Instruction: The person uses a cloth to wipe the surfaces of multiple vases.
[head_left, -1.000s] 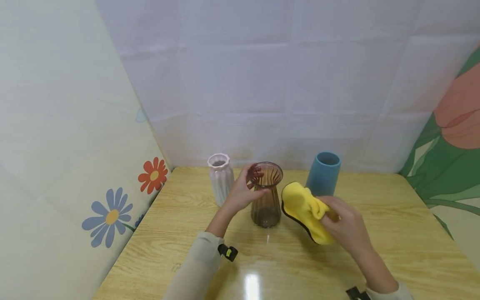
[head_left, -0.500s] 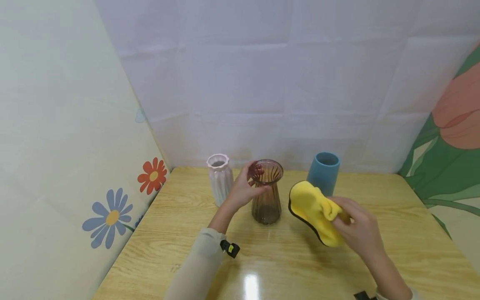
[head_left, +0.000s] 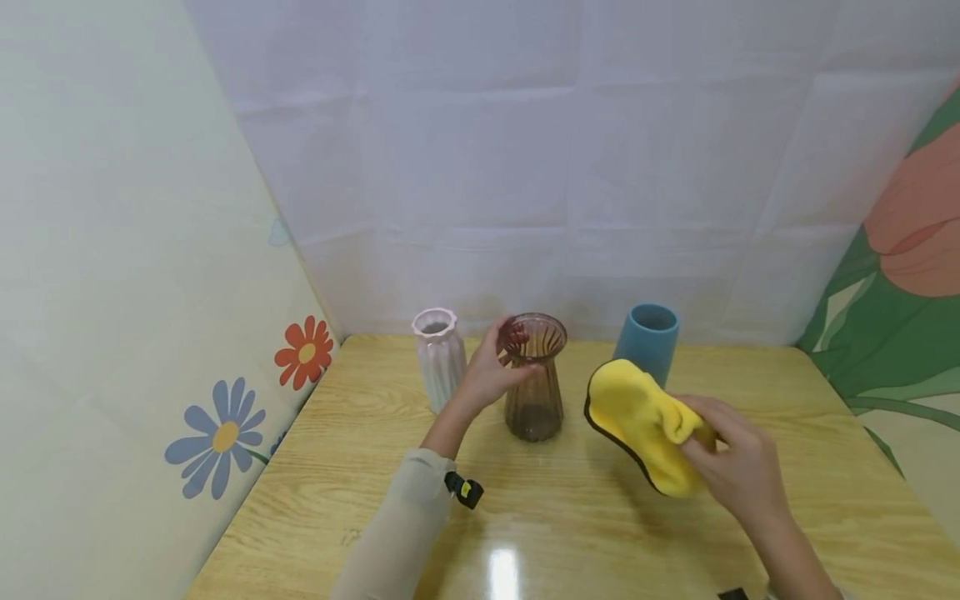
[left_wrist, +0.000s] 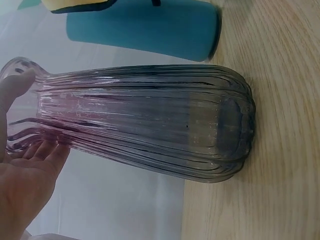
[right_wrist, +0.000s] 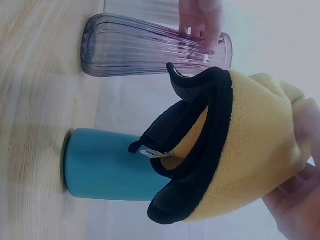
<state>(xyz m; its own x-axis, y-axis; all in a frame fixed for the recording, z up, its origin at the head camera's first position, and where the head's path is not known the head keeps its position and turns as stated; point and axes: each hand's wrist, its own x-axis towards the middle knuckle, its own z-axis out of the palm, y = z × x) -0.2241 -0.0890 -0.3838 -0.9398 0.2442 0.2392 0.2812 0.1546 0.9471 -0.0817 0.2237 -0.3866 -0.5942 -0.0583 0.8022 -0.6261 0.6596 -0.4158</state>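
Observation:
Below its flared rim, my left hand (head_left: 491, 375) grips the neck of a ribbed, see-through purple glass vase (head_left: 534, 400). In the left wrist view the glass vase (left_wrist: 145, 120) stands near the wooden surface, thumb on one side of the neck and fingers on the other. My right hand (head_left: 738, 454) pinches a yellow cloth (head_left: 637, 421) with a dark edge, held to the right of the vase. The right wrist view shows the cloth (right_wrist: 250, 145) hanging in folds, its black border and a small white tag facing the table.
A blue vase (head_left: 648, 342) stands behind the cloth, partly covered by it. Left of the glass vase is a pale pink fluted vase (head_left: 441, 362). All are on a wooden table (head_left: 360, 475), with a white sheet (head_left: 480, 167) behind it.
My right hand has drawn the yellow cloth to the right, farther from the glass vase. My left hand has shifted the glass vase slightly toward the back.

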